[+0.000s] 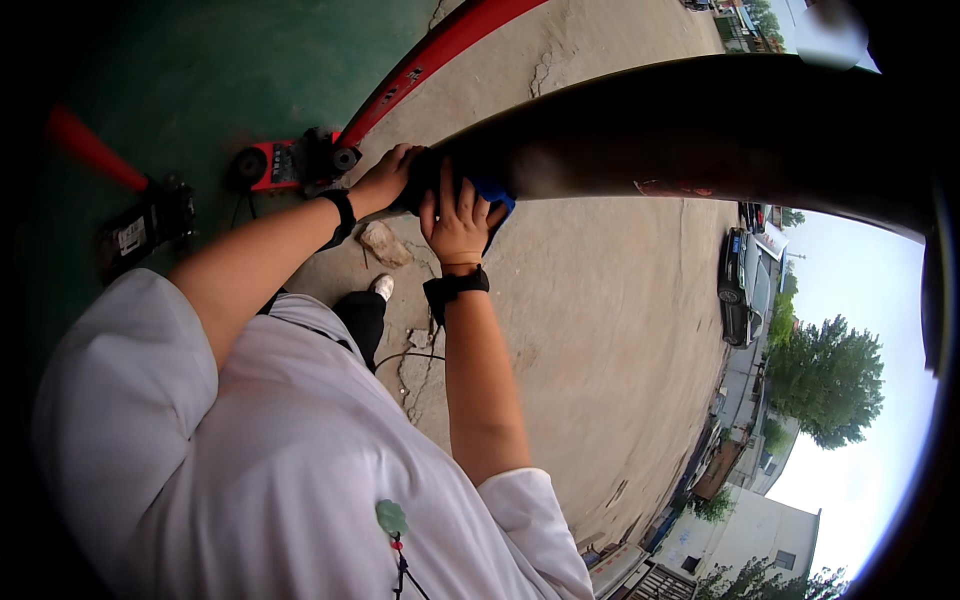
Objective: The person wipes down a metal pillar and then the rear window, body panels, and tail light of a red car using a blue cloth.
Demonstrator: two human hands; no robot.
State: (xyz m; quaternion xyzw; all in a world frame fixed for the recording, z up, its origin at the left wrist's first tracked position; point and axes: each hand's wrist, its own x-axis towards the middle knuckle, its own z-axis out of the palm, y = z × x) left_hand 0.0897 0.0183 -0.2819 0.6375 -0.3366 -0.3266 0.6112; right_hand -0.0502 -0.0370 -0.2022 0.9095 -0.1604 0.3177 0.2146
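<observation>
A long, dark, glossy curved panel [700,125] runs from my hands toward the upper right; I cannot tell its kind. At its lower left end, my left hand [385,182] is closed on the dark edge, its fingertips partly lost against the black. Close beside it, my right hand [458,222] presses a blue cloth [492,190] to the panel, with fingers reaching up over it. The cloth shows past the fingers on the right, and the rest lies hidden under the hand. Both wrists wear black bands.
Red sloping bars [430,70] and a red-and-black wheeled base [275,165] stand at left on green floor. A stone [385,245] and a thin cable [410,355] lie near my foot on cracked concrete. Parked cars [740,285], trees and buildings are at far right.
</observation>
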